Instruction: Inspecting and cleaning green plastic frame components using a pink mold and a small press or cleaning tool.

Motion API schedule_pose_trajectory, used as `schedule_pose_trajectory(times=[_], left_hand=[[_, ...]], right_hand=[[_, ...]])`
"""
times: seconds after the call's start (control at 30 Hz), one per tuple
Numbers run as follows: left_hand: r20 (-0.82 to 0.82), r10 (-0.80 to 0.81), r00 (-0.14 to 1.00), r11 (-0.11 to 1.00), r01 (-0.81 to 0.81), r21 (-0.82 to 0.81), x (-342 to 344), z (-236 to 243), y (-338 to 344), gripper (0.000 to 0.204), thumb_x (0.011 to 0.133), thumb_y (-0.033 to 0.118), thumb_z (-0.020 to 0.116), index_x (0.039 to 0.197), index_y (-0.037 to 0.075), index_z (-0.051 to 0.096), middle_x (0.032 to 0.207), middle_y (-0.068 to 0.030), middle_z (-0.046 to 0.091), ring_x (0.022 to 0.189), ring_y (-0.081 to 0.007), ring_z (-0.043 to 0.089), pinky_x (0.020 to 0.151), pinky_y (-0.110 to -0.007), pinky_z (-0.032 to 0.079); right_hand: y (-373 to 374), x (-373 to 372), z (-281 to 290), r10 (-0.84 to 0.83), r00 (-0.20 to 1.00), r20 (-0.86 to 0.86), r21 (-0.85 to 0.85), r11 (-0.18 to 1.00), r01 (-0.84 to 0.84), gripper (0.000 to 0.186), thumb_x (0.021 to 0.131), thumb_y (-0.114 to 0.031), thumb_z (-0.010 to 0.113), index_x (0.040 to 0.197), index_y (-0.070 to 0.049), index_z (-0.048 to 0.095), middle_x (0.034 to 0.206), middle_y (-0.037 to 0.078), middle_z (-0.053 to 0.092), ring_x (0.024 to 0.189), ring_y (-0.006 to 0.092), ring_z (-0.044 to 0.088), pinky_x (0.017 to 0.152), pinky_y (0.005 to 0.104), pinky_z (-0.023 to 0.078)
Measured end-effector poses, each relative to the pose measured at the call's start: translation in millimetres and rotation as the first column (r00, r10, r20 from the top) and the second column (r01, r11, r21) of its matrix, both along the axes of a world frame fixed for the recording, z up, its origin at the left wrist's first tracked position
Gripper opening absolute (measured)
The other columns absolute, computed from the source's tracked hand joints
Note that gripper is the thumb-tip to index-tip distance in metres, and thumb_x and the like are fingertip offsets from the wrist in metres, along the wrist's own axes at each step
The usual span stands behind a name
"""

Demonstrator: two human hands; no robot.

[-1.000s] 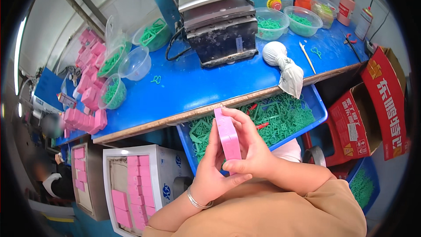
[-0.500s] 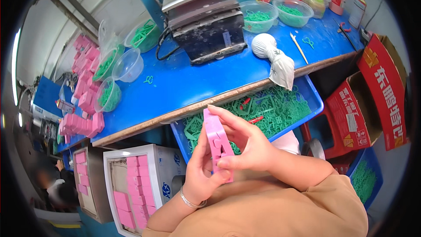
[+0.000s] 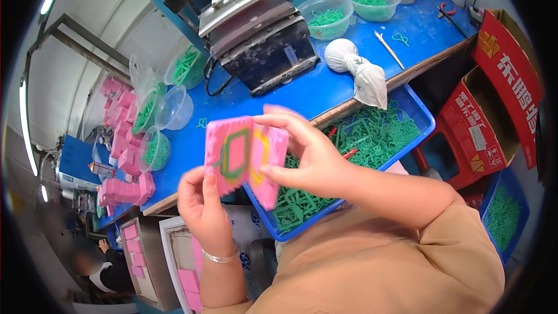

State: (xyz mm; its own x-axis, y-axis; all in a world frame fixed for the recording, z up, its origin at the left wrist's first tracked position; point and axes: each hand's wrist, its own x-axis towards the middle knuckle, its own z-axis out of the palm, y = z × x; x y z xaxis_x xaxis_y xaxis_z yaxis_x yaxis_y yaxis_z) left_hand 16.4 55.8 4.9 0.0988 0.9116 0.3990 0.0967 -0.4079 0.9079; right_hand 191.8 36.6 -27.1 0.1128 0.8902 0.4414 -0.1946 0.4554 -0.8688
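Note:
Above the blue tray, a pink two-part mould stands spread apart like a book, blurred by motion. My left hand (image 3: 206,212) grips its left half (image 3: 235,154), thumb against the lower edge; a green squared outline piece lies on that face. My right hand (image 3: 311,148) holds the right half (image 3: 278,142), with fingers behind and the thumb on the inner face. A yellow curved outline shows on this half. The blue tray (image 3: 431,123) below is filled with tangled green outline pieces (image 3: 378,134) and a few red bits.
A heavy press machine (image 3: 270,52) stands on the blue bench (image 3: 232,104). Around it are clear tubs of green pieces (image 3: 372,9), a white cloth bundle (image 3: 354,70) and a pointed stick (image 3: 390,51). Pink moulds (image 3: 125,189) are stacked left; red cartons (image 3: 476,122) stand right.
The pink mould was closed upright between both hands; now its halves are apart, showing the green and yellow outlines. My hands have risen, the left one moving leftward. The view has tilted.

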Motion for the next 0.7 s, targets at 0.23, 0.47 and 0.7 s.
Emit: schedule_pose_trajectory(times=[0.23,0.47,0.7], left_hand=[[-0.455,0.245,0.856,0.842,0.045,0.538,14,-19,71,0.010,0.085,0.009,0.053,0.084,-0.001,0.055,0.080,-0.0049,0.056,0.069,-0.0090,0.052,0.061,-0.022,0.043],[-0.196,-0.123,0.973,0.988,0.139,0.070,10,-13,84,0.015,0.086,0.011,0.052,0.088,-0.002,0.059,0.079,-0.0015,0.057,0.071,-0.0061,0.050,0.063,-0.019,0.041],[-0.071,-0.169,0.983,0.986,0.168,-0.011,11,-16,86,0.018,0.085,0.016,0.055,0.087,-0.002,0.060,0.080,-0.0018,0.060,0.071,-0.0062,0.051,0.064,-0.020,0.042]], right_hand=[[43,-10,-5,-0.496,0.741,0.453,0.497,0.831,0.252,0.040,0.068,-0.001,0.060,0.107,-0.009,0.053,0.091,0.009,0.055,0.081,0.0287,0.056,0.073,0.0381,0.045],[48,-3,2,-0.536,0.546,0.644,0.526,0.828,0.194,0.037,0.072,-0.007,0.055,0.109,-0.009,0.055,0.082,0.008,0.056,0.070,0.0246,0.058,0.057,0.0316,0.048],[47,-4,-10,-0.661,0.473,0.583,0.654,0.727,0.211,0.031,0.066,-0.008,0.056,0.097,-0.008,0.058,0.078,0.006,0.055,0.064,0.0230,0.057,0.052,0.0316,0.047]])
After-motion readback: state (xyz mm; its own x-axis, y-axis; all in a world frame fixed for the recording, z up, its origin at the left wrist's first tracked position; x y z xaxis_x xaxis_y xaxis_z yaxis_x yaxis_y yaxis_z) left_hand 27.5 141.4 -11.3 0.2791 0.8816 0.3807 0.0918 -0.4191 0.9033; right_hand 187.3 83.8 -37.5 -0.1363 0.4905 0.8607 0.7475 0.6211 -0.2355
